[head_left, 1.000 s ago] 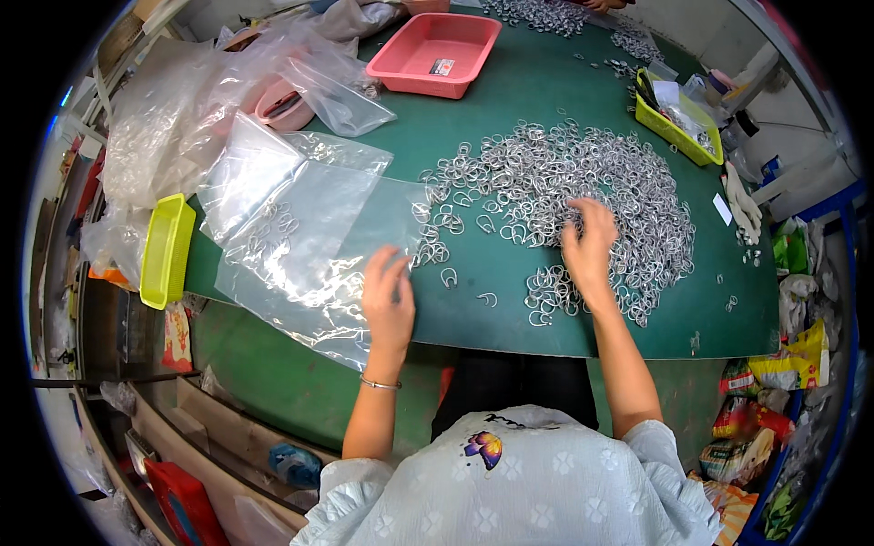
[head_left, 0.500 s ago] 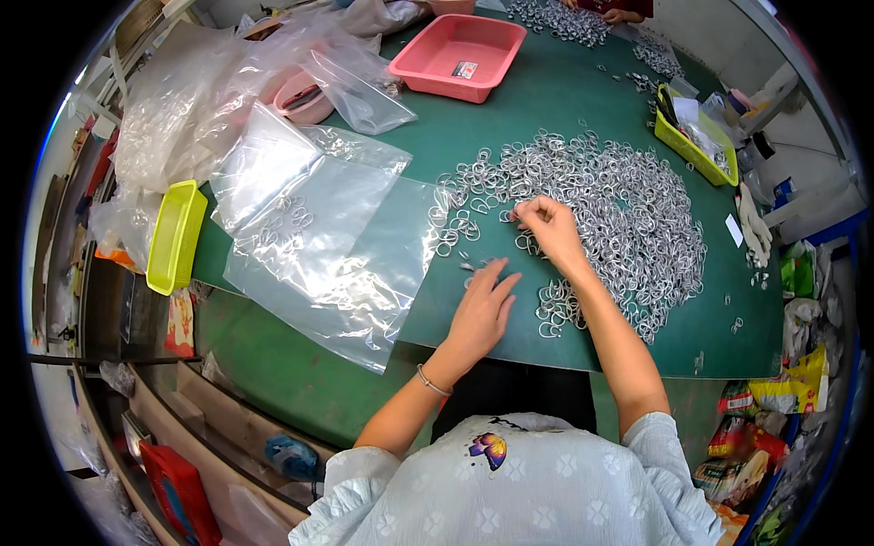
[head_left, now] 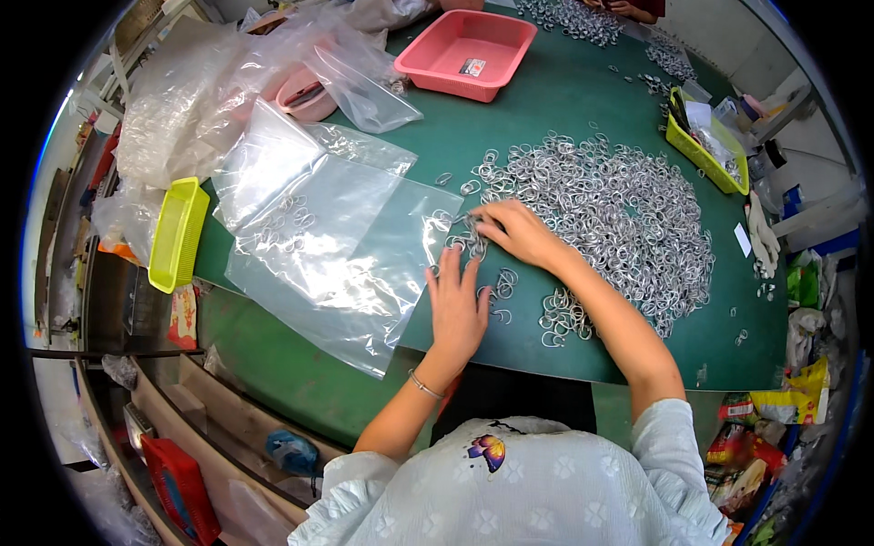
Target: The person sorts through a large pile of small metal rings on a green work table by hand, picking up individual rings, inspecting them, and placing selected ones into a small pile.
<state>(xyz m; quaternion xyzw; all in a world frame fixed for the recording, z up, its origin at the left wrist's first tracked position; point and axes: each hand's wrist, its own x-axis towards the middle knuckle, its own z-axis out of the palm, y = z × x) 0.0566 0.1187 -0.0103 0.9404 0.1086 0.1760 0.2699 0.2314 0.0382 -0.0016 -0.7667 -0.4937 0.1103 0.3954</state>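
Note:
A broad heap of small silver metal rings point(head_left: 628, 227) covers the middle of the green table. A small loose cluster of rings point(head_left: 470, 240) lies left of the heap, at the edge of a clear plastic bag point(head_left: 319, 282). My left hand point(head_left: 457, 309) is open over the tabletop, its fingers spread and their tips at the cluster's near side. My right hand point(head_left: 517, 235) reaches in from the right, fingers stretched and bent a little, tips touching the same rings. Some of the rings are hidden under the fingers. Several more rings point(head_left: 503, 284) lie beside my left hand.
A pink tray point(head_left: 469, 55) stands at the far side. Yellow-green baskets stand left point(head_left: 177, 237) and right point(head_left: 710, 150). Crumpled plastic bags point(head_left: 182, 100) pile at the far left. Across the table, another person's hands point(head_left: 624, 9) are beside more rings point(head_left: 574, 23).
My right hand has moved left from the heap's edge to the loose rings. My left hand has shifted left, fingers now pointing away from me. A few rings now lie right of it.

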